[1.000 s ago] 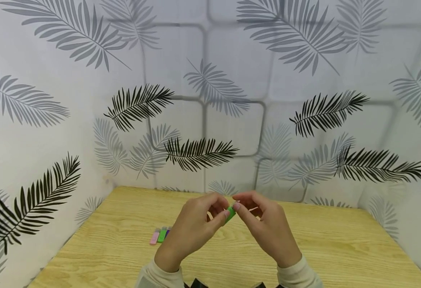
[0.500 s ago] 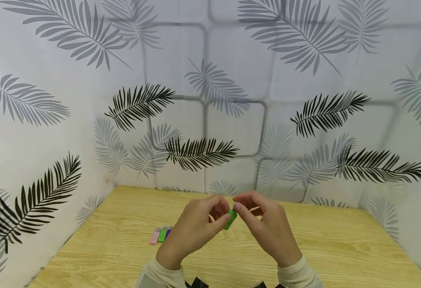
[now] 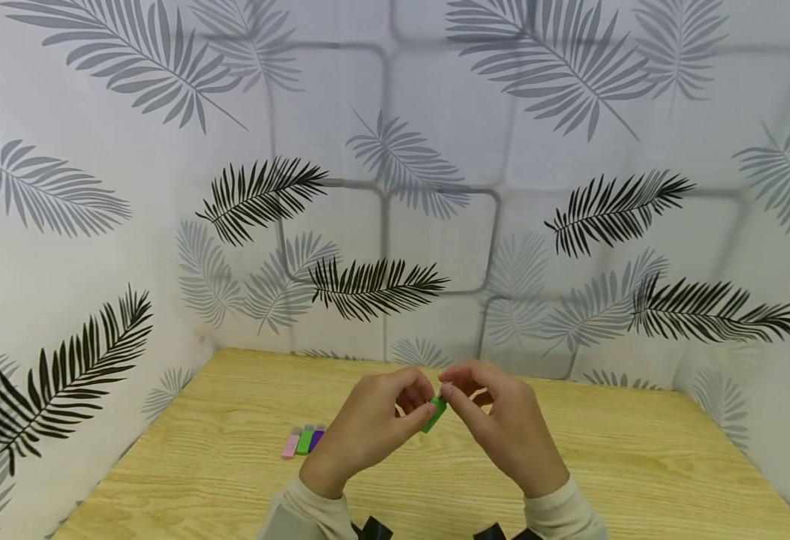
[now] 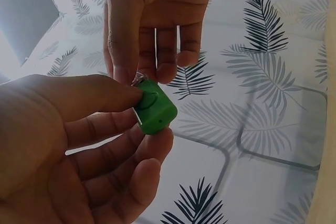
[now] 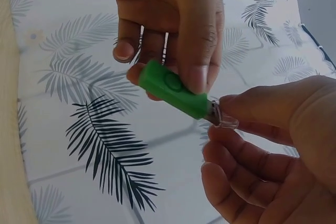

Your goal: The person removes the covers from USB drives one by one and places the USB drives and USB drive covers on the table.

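Note:
A green USB flash drive (image 5: 170, 88) is held up between both hands, over the table. My left hand (image 3: 384, 416) pinches its green body between thumb and fingers. At the drive's other end my right hand (image 3: 499, 420) pinches a clear plastic cap (image 5: 227, 121) with thumb and index finger. In the right wrist view a bit of the metal plug (image 5: 212, 113) shows between the green body and the cap, and the cap still overlaps the plug's end. From the left wrist view, the drive's rounded green end faces the camera, and fingertips mostly hide the cap.
On the table (image 3: 638, 457), left of the left forearm, lie a pink flash drive (image 3: 291, 443), a second green flash drive (image 3: 305, 439) and a purple flash drive (image 3: 316, 436) side by side. Behind rises a white cloth (image 3: 435, 240) with a leaf print.
The green body has slid down a little from the right fingertips, so more of it shows. Both hands have shifted slightly rightward, and the purple drive on the table is less covered.

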### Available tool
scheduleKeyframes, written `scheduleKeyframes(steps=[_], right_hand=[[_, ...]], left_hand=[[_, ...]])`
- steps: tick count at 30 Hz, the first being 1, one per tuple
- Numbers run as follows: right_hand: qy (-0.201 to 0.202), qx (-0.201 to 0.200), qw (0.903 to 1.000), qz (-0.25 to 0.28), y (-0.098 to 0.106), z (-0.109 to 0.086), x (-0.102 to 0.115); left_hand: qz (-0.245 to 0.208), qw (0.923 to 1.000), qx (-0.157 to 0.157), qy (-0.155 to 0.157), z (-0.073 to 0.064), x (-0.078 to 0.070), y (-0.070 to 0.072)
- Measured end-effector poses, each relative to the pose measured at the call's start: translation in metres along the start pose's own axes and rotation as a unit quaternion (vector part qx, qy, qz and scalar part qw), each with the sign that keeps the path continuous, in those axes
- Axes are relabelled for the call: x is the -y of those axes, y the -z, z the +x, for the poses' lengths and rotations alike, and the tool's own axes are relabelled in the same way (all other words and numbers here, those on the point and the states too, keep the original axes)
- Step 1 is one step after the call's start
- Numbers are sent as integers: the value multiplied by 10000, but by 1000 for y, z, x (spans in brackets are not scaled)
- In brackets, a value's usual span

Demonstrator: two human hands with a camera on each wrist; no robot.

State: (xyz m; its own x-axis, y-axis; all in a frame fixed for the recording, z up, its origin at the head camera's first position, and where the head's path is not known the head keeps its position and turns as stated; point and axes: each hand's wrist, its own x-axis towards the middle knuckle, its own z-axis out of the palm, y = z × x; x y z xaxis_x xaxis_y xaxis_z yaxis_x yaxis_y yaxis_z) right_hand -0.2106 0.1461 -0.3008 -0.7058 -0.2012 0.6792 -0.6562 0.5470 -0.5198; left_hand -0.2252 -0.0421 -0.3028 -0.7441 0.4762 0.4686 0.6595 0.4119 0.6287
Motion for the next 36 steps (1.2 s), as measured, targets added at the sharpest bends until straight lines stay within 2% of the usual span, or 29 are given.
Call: scheduleKeyframes(steps=[11,15,25,30,36], right_hand=[[346,626,9968,-355,1,-2,-12],[406,770,9956,-358,0,-2,-17],[94,1138,9929,-342,1,-3,-24],[-112,1221,9916,-406,4,-4,-32],[-491,1187,9899,-604,12,-4,-47]], left_hand=[[199,9987,433,198,3,15,-9],[229,9983,491,209,4,19,-12],[140,9966,638,507,6,30,-18],[147,9946,697,760,8,43,-22],[240,9914,582,1145,8,61,-27]])
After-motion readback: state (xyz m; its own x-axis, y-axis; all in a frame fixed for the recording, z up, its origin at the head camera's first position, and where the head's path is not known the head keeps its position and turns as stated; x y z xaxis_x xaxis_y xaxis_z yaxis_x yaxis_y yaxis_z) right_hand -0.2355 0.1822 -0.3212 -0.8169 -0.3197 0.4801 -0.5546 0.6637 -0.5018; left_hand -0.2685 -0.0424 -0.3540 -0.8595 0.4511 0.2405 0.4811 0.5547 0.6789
